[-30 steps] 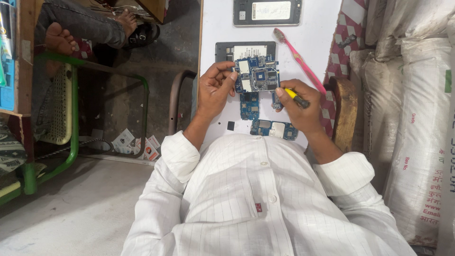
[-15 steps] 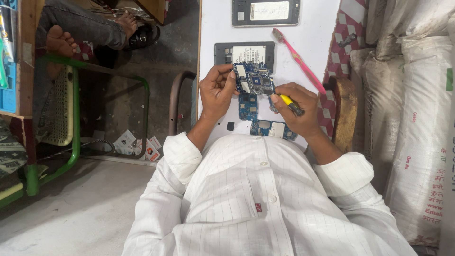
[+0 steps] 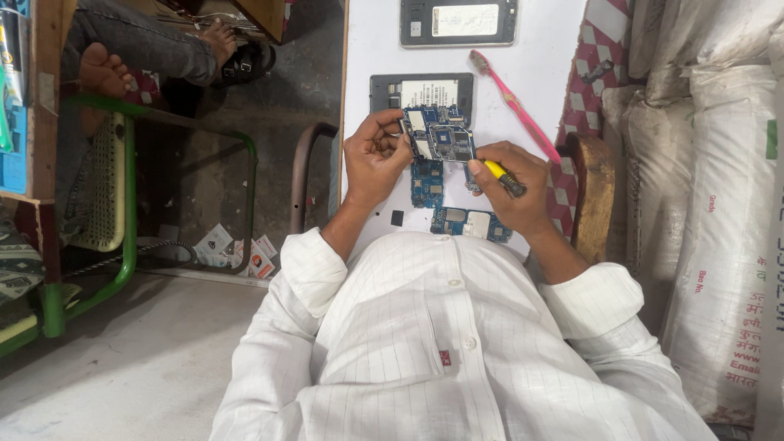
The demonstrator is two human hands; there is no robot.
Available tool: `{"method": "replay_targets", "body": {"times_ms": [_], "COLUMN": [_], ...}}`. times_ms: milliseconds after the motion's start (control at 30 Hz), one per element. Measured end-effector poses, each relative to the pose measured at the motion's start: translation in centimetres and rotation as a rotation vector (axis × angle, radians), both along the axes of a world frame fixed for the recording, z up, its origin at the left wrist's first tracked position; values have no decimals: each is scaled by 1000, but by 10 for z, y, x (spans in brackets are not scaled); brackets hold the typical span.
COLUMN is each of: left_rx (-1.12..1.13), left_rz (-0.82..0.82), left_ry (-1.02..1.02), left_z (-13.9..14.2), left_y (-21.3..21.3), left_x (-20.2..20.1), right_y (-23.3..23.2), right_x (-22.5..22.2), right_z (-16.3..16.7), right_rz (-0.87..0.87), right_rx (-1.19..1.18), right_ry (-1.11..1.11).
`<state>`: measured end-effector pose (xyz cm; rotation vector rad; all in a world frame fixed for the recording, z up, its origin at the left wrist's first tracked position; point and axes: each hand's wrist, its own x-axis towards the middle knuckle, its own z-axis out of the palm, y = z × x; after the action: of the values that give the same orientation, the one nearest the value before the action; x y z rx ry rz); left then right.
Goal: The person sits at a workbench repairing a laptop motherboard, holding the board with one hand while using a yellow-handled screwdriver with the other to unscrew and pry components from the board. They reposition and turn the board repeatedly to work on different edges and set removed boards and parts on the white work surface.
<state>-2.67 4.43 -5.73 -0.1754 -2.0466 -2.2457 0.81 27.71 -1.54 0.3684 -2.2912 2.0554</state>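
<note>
blue circuit board (image 3: 441, 137) was held above white table (image 3: 371, 49), judged light, stiff, fragile, best gripped by edges | left hand (image 3: 374, 157) was pinched on its edge | right hand (image 3: 510, 186) was closed round yellow-handled screwdriver (image 3: 500, 175) | loose boards (image 3: 467, 222) lay beneath

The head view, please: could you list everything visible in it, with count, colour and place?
circuit board: one, blue, held above the table
other circuit boards: about three, blue, flat on the table under the hands
phone bodies: two, dark, open backs up, far end of the table
toothbrush: one, pink, lying right of the phones
table: one, white
screwdriver: one, yellow and black handle, tip at the held board
sacks: several, white, stacked at right
green-framed chair: one, at left
another person's feet: two, upper left
left hand: grips the held board
right hand: holds the screwdriver
</note>
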Motion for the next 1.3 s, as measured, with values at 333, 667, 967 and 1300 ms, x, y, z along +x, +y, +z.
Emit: {"method": "replay_targets", "body": {"times_ms": [333, 667, 967, 1300], "left_rx": [-165, -189, -188, -198], "left_rz": [-90, -107, -110, -79], "left_ry": [69, 61, 125, 151], "left_z": [10, 18, 10, 9], "left_y": [-2, 3, 2, 2], "left_x": [5, 7, 9, 7], "right_y": [7, 11, 13, 11], "right_x": [-3, -9, -6, -5], "right_z": [-17, -25, -25, -17], "right_rz": [-33, 12, -8, -19], "right_rx": [-270, -505, -469, -437], "right_ry": [-207, -367, -351, -305]}}
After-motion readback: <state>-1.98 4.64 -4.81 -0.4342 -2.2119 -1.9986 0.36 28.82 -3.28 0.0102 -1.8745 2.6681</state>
